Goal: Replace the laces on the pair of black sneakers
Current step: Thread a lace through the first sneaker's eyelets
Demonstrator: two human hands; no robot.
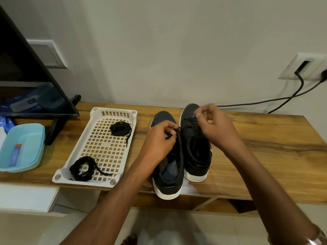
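Two hands at work: my left hand pinches a black lace in curled fingers, its tip poking out by my thumb, the rest trailing down between the shoes. My right hand is blurred over the right sneaker; its fingers look bent at the eyelets, but I cannot tell whether they hold anything. That shoe has lacing near the toe. The left sneaker stands touching it on the wooden table. In the white basket just beside lie two coiled black laces and. I judge the job early: one shoe mid-lacing or unlacing, the other waiting.
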